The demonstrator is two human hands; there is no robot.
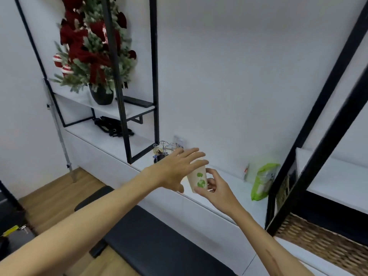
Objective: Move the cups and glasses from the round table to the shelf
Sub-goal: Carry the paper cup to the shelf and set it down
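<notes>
I see my right hand (pixel 214 188) pinching 1 paper cup (pixel 197 178) above the shelf (pixel 229 194); my left hand (pixel 179 168), fingers spread wide, touches its rim.

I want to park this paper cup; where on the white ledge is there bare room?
Bare ledge lies between the paper cup and the green packet. More lies between the black straps and the wire holder. Around the wire holder, behind the left hand, it is crowded.
</notes>
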